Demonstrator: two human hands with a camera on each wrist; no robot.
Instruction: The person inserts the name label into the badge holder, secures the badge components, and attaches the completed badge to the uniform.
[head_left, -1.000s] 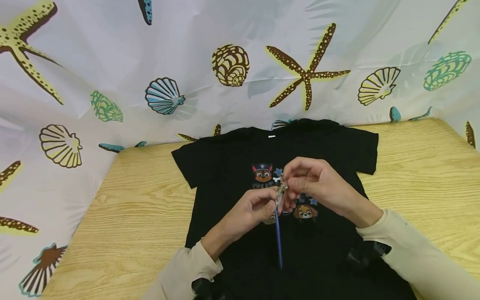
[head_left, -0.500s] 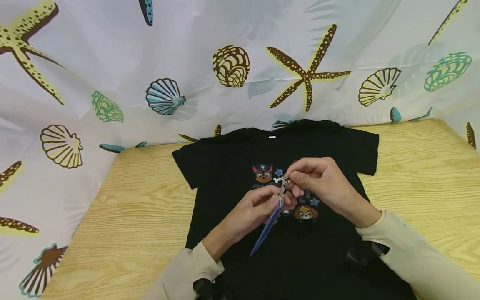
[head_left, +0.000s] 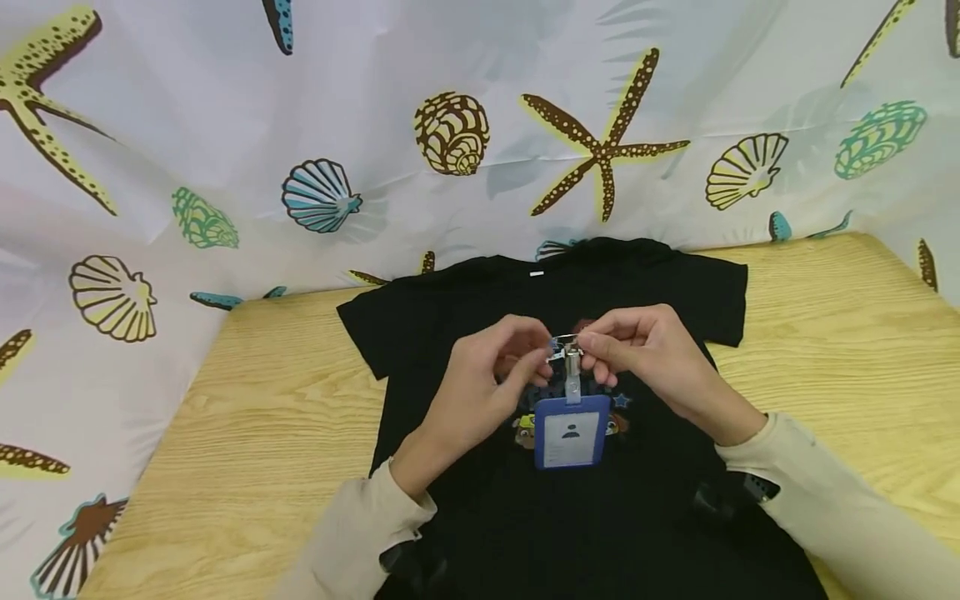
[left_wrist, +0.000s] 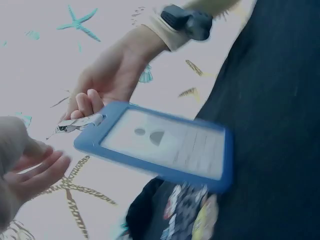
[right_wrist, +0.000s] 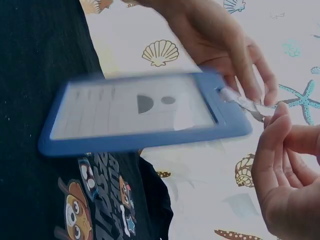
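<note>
A blue ID badge holder (head_left: 542, 433) with a white card hangs face-out in front of the black T-shirt (head_left: 600, 533). Its clear strap (head_left: 573, 388) leads up to a metal clip (head_left: 573, 363) with a thin pin (head_left: 564, 337) sticking out leftward. My right hand (head_left: 656, 354) pinches the clip's top end between thumb and fingers. Close to the pin's left end is my left hand (head_left: 487, 371), fingers loosely bent with a gap to the thumb; it seems to hold nothing. Both wrist views show the holder (left_wrist: 165, 172) tilted and slightly blurred.
The shirt lies spread on a wooden table (head_left: 247, 433), its printed cartoon dogs (right_wrist: 77, 210) partly behind the badge. A white cloth (head_left: 390, 92) with shells and starfish hangs behind the table. Dark wrist cameras (head_left: 412, 560) sit at both cuffs.
My left hand has released the strap and moved up toward the pin. The badge holder has swung from edge-on to face-out, hanging from my right hand. The head view shifted slightly.
</note>
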